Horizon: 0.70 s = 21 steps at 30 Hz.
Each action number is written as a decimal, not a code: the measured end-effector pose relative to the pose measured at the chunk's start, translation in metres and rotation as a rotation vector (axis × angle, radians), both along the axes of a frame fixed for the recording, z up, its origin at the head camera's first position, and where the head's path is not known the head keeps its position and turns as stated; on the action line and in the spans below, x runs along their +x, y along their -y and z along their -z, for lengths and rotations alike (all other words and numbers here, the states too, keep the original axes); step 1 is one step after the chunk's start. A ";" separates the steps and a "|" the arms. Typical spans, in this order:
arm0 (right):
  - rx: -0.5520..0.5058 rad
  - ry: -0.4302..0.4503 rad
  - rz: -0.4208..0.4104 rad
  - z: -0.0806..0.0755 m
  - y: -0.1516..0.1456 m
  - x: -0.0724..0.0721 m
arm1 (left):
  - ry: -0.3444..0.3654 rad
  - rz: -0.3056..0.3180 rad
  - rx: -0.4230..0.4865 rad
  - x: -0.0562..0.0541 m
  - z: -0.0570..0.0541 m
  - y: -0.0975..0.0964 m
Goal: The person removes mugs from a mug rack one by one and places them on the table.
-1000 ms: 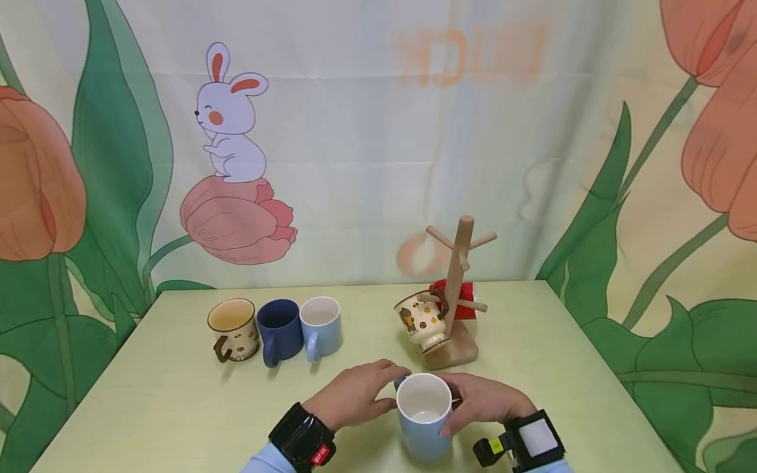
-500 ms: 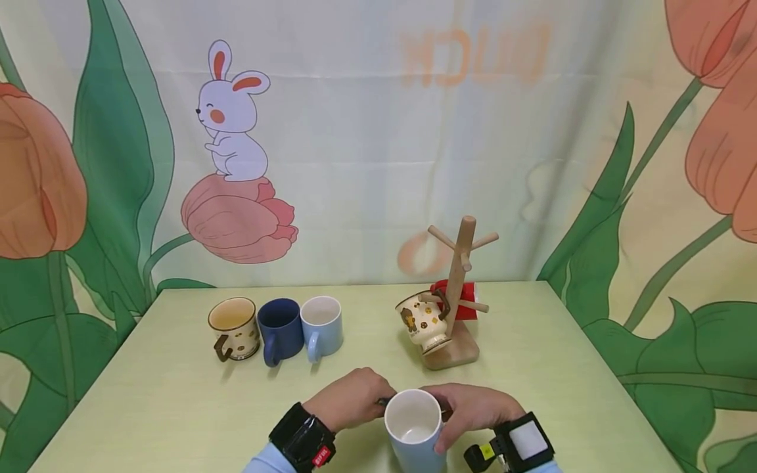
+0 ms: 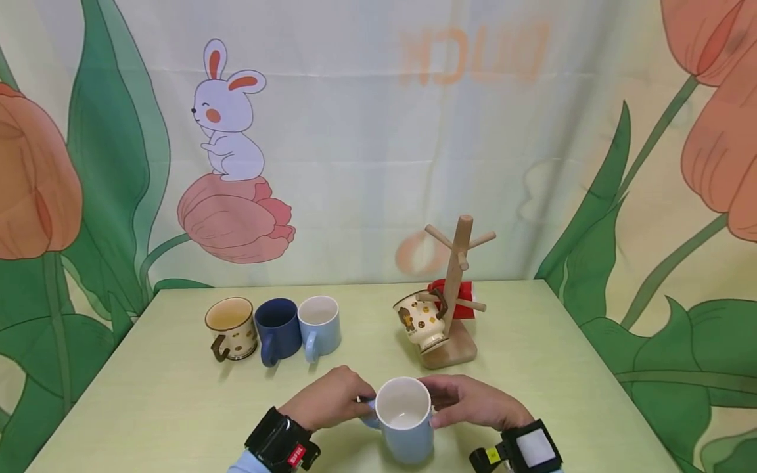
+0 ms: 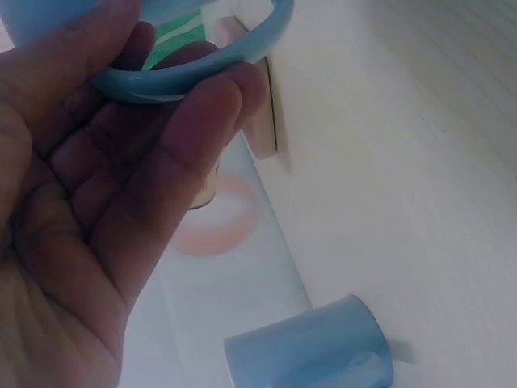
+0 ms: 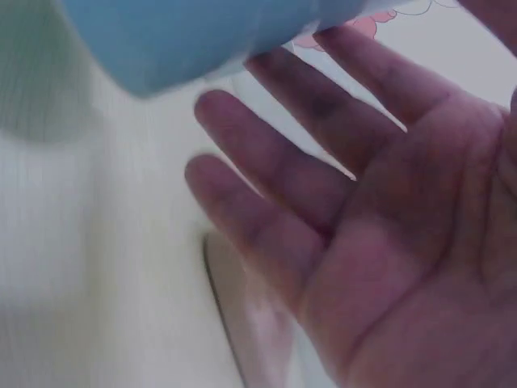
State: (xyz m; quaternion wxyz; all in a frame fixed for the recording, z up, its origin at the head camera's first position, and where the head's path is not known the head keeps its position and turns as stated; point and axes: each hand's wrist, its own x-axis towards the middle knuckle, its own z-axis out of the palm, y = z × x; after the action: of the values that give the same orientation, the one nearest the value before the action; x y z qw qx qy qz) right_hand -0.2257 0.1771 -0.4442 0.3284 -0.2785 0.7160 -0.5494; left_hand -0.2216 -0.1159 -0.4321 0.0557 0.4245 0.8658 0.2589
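Observation:
A light blue mug with a white inside is held upright near the table's front, its handle pointing left. My left hand pinches that handle; in the left wrist view the thumb and fingers close around the handle loop. On the mug's other side is my right hand, its fingers extended. The right wrist view has these fingers spread below the mug's blue wall, the fingertips close to or lightly touching it. Whether the mug's base meets the table cannot be told.
A wooden mug tree stands behind the right hand. A patterned cream mug and a red mug hang on it. At back left stand a cream mug, a dark blue mug and a second light blue mug.
The mug has shifted left and turned, bringing its handle round to the left. My left hand has taken hold of the handle, while the right hand has loosened its grip and straightened its fingers.

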 end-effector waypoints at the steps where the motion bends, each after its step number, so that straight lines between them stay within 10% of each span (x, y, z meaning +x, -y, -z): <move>1: 0.021 -0.024 0.040 -0.001 0.000 0.001 | 0.010 -0.015 0.005 0.000 0.000 0.002; 11: 0.619 -0.484 0.458 -0.012 0.006 0.011 | 0.005 -0.253 0.069 0.011 -0.002 0.020; 16: 0.884 -0.555 0.467 -0.017 0.008 0.011 | -0.002 -0.385 0.064 0.020 -0.005 0.026; 21: 0.928 -0.539 0.444 -0.018 0.008 0.012 | 0.019 -0.518 0.068 0.026 -0.006 0.037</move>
State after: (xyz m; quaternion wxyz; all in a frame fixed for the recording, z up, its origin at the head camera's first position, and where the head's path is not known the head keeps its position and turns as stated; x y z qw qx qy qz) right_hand -0.2137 0.1693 -0.4265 0.0994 -0.0786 0.9815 -0.1434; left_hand -0.1954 -0.1527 -0.4266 -0.0186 0.1879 0.9359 0.2975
